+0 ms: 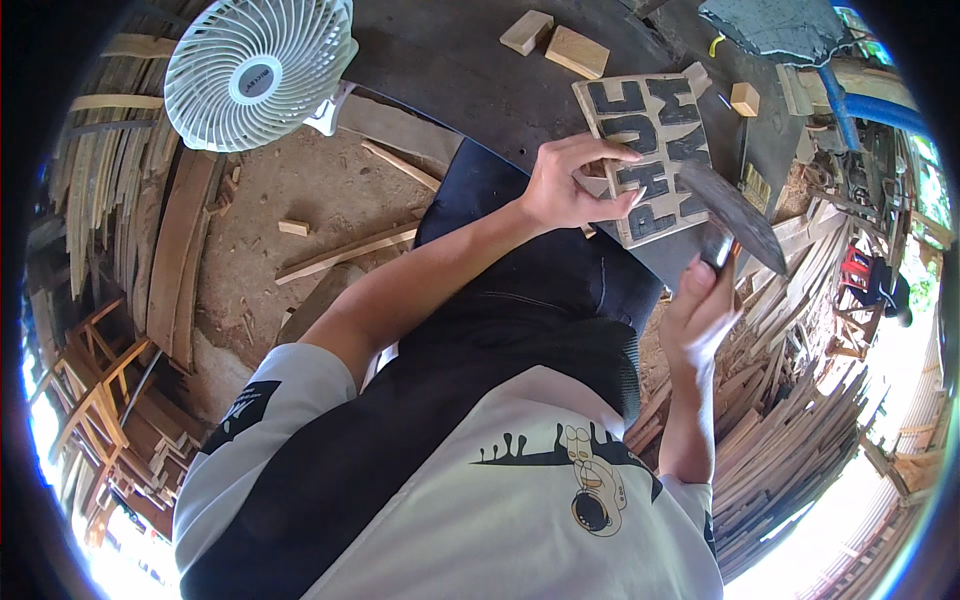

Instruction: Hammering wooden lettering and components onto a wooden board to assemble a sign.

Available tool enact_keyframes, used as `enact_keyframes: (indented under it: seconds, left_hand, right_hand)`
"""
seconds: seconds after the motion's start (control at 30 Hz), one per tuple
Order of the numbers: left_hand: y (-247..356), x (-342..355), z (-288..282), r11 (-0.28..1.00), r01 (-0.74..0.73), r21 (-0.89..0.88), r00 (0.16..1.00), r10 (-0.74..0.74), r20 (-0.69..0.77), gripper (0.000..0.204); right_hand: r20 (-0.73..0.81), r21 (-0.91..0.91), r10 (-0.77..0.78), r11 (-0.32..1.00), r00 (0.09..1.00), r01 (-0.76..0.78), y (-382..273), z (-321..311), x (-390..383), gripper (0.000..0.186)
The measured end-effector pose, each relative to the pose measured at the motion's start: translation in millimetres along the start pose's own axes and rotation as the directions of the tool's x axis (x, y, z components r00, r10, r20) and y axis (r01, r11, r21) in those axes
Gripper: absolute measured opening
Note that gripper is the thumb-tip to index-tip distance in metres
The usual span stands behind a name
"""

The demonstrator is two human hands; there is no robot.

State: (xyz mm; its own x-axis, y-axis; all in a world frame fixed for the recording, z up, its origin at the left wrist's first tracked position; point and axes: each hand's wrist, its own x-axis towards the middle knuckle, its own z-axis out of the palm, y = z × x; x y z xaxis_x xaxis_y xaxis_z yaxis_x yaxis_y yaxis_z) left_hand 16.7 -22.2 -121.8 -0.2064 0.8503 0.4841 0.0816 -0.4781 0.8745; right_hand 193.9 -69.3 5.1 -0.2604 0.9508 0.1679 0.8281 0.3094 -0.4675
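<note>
On the dark worktop (450, 100) lies a square wooden board (690, 140) with raised dark cut-out lettering. My left hand (580, 180) is curled at the board's left side, thumb and index fingertips on or just above it; whatever lies between them is unclear. My right hand (705, 310) grips the short handle of a hammer (740, 215), whose broad dark head hangs over the board's lower right part, slightly blurred. Whether the head touches the board I cannot tell.
Small wooden blocks (576, 51) sit behind the board, another block (744, 99) to its right. A white fan (240, 80) stands at upper left. Blue pipe (840, 105) is at upper right. Stacked planks (130, 220) and loose timber (760, 440) flank me; offcuts (294, 227) lie on the floor.
</note>
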Motion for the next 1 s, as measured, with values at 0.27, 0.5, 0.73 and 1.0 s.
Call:
enact_keyframes:
  seconds: [0.27,0.5,0.73,1.0]
  left_hand:
    - [1,-3,-1,0.998,0.049,-0.028,0.999,-0.049,0.012,0.039]
    - [-4,-2,0,1.000,0.023,0.000,1.000,-0.023,0.010,0.038]
    - [-3,-4,-1,0.999,0.040,0.005,0.999,-0.040,0.017,0.039]
    - [-2,-5,-2,1.000,0.029,-0.006,0.999,-0.029,0.015,0.037]
  right_hand:
    - [0.037,0.005,0.043,0.999,0.998,-0.043,3,0,-6,0.028]
    - [0.061,0.003,-0.023,1.000,0.998,0.023,5,4,-1,0.026]
    - [0.120,-0.078,-0.036,0.996,0.992,0.045,3,11,5,0.022]
    - [0.096,-0.011,-0.021,1.000,0.995,0.023,-4,6,2,0.024]
